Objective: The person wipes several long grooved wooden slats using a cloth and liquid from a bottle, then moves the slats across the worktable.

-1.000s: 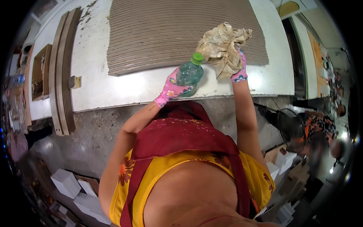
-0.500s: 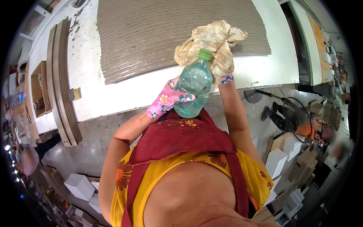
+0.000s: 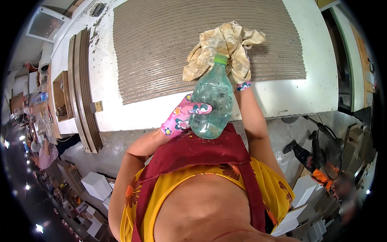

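My left hand point(image 3: 186, 116), in a pink flowered glove, is closed around a clear greenish plastic bottle point(image 3: 213, 101). The bottle's green-capped end points away from me, against a stained beige cloth point(image 3: 221, 40). Some liquid shows at the bottle's base. My right hand point(image 3: 243, 86) holds the crumpled cloth; the cloth covers nearly all of it, leaving mainly the flowered glove cuff visible. Beyond and beneath the cloth, many grey-brown grooved strips point(image 3: 161, 52) lie side by side on a white table point(image 3: 282, 97).
Several long strips point(image 3: 82, 88) are stacked at the table's left, beside a small block point(image 3: 96, 106) and an open wooden box point(image 3: 61, 97). A black round-framed fan point(image 3: 328, 149) and a person in orange point(image 3: 322, 177) are at the right, beyond the table's near edge.
The bottle has come slightly nearer to me, its cap now partly against the cloth. The cloth has spread and shifted in my right hand. The view has tilted, moving the table lower in the picture.
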Tool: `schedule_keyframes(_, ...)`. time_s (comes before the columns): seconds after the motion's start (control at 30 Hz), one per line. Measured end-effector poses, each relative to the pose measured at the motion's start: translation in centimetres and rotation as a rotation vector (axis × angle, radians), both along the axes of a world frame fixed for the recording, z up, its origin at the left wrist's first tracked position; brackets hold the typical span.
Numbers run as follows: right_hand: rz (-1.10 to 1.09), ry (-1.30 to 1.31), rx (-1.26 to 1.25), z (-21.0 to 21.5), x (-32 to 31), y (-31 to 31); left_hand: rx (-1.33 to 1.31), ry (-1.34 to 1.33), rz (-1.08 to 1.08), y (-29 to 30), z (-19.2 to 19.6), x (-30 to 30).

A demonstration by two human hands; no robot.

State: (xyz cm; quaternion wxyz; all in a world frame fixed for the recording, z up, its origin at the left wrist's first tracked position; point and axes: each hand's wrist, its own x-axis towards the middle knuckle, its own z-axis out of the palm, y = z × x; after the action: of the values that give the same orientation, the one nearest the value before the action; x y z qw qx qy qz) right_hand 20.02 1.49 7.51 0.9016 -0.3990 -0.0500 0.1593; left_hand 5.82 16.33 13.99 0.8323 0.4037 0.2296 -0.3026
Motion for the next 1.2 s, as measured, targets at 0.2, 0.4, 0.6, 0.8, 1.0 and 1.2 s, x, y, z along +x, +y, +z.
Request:
schedule_keyframes(0.2, 0.129, 0.24, 0.398, -0.9, 2.7, 0.7, 0.061, 0.034, 0.084, 0.0, 1.2, 1.5)
schedule_keyframes(0.4, 0.262, 0.383, 0.537, -3.1, 4.4, 1.2, -0.043, 0.087, 0.143, 0.7, 1.0, 2.4)
schedule_keyframes(0.6, 0.126, 0.296, 0.342, -1.3, 4.3, 2.5, 0.053, 0.092, 0.081, 1.8, 0.5, 2.7)
schedule_keyframes(0.8, -0.011, 0.29, 0.376, 2.4, 3.6, 3.6, 0.188, -0.03, 0.063, 6.7, 0.5, 1.8)
schedule_keyframes(1.0, -0.381, -0.309, -0.532, 2.5, 10.0, -3.5, 0.335, -0.35, 0.652, 18.6, -2.1, -2.7)
schedule_keyframes(1.2, -0.578, -1.264, -1.133, 2.0, 18.7, 5.9, 1.019, -0.553, 0.944, 32.5, -4.8, 1.5)
